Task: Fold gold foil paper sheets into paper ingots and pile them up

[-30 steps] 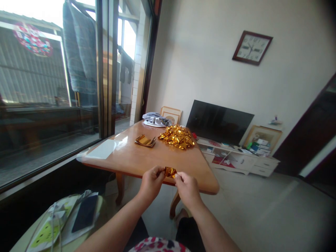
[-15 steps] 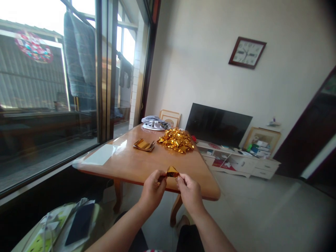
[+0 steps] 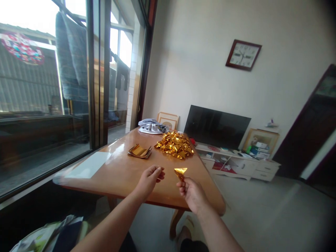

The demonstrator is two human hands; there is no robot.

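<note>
Left hand (image 3: 150,179) over table (image 3: 115,176), fingers curled in, thumb against index. Right hand (image 3: 193,194) apart from it, forearm angled inward, fingers pinching folded gold foil (image 3: 181,172).

The table (image 3: 123,176) bears a foil pile (image 3: 175,145), sheet stack (image 3: 140,151), pale sheet (image 3: 89,164), apparently cloth (image 3: 152,127).

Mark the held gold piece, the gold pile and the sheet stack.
Held gold piece (image 3: 181,171): head view, its bright upper face.
Gold pile (image 3: 175,145): head view, its middle.
Sheet stack (image 3: 139,151): head view, its top sheet.
</note>
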